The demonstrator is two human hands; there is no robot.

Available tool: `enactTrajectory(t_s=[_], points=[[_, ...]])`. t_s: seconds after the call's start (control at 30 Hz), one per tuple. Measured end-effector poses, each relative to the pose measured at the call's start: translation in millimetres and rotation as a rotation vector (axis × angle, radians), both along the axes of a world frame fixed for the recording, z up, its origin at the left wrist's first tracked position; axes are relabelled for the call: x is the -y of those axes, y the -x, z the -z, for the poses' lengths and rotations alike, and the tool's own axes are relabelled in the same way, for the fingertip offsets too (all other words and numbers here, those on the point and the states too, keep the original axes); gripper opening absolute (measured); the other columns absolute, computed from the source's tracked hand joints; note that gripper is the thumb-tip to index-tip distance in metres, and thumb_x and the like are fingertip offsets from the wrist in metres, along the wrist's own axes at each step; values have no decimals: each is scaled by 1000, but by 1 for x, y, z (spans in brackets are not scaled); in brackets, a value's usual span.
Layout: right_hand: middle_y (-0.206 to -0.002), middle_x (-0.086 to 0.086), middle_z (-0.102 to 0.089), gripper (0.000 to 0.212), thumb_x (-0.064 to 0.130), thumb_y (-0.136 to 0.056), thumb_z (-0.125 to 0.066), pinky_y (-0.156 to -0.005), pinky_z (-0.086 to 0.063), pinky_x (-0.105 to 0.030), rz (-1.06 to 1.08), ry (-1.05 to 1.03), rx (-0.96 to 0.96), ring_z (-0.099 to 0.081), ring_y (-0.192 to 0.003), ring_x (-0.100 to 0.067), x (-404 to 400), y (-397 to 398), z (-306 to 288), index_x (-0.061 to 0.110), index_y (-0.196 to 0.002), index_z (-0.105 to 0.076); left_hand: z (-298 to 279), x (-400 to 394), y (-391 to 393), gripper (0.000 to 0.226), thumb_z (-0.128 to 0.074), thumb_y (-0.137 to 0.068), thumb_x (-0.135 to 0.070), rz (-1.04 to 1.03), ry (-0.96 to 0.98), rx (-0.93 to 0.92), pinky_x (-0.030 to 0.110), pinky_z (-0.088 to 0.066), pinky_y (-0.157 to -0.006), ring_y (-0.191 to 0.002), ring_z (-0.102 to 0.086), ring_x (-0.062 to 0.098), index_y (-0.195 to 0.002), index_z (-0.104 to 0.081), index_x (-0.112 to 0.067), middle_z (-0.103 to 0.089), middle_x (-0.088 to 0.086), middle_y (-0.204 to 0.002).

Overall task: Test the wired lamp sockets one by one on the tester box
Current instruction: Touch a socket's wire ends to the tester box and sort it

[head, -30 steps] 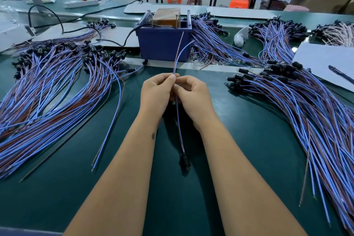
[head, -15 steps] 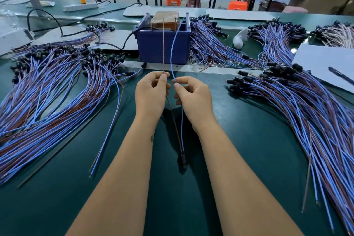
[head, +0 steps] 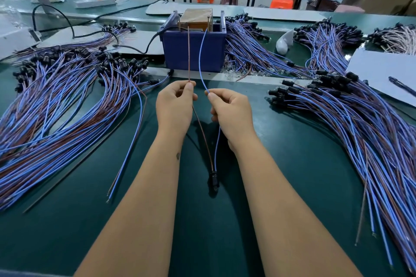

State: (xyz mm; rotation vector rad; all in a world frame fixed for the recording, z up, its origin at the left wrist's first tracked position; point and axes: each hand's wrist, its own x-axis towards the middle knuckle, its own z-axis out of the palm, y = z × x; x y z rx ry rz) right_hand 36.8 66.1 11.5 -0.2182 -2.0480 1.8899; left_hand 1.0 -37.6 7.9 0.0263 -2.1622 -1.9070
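Brown and blue, the two leads of one wired socket stand apart in the hands: the left hand (head: 174, 103) pinches the brown lead (head: 188, 51) between thumb and fingertips, the right hand (head: 229, 110) pinches the blue lead (head: 201, 58) the same way, and both wires run up toward the top of the tester box (head: 194, 51), a blue tub at the far side of the worktop (head: 281, 164). The black socket (head: 213, 181) hangs from those leads and lies on the green mat between the forearms, close to the person. The chief risk, as I judge it, is a false reading: the thin, springy tips could miss the upright contacts on the box, or touch each other or the same contact; whether they already touch the contacts cannot be made out from this angle. Bare fingers so near stripped ends on a powered box are a second hazard, should the grip creep upward. A heap of sockets lies to the left (head: 56, 96) and another to the right (head: 360, 130), each spreading near the forearms, so a stray wire could snag as the leads move. A black power cord (head: 139, 48) runs into the box from the left, and loose clear bulbs (head: 238, 73) lie along its base.
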Motion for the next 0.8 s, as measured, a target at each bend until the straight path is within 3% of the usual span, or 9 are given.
enactTrajectory(t_s=[0.23, 0.53, 0.8], points=[[-47, 14, -52, 16, 11, -94, -60, -51, -47, -20, 3, 10, -1, -48, -49, -1, -3, 1, 1, 20, -89, -72, 1, 2, 0, 17, -54, -99, -25, -4, -4, 16, 23, -43, -67, -61, -53, 4, -99, -70, -22, -64, -11, -68], [-49, 15, -54, 18, 11, -94, -59, -51, -47, -18, 2, 26, -14, -49, -50, 0, -3, 2, 1, 21, -87, -71, 1, 5, 4, 16, -54, -99, -23, -36, -57, 24, 18, -44, -65, -53, -52, -5, -94, -69, -27, -64, -12, -67], [-52, 13, -54, 16, 10, -95, -58, -54, -49, -19, 2, 24, -13, -50, -50, -1, -3, -1, -2, 18, -90, -71, -1, 11, 7, 17, -54, -100, -21, -19, -97, 72, 30, -46, -70, -61, -51, 8, -95, -70, -25, -63, -8, -71]])
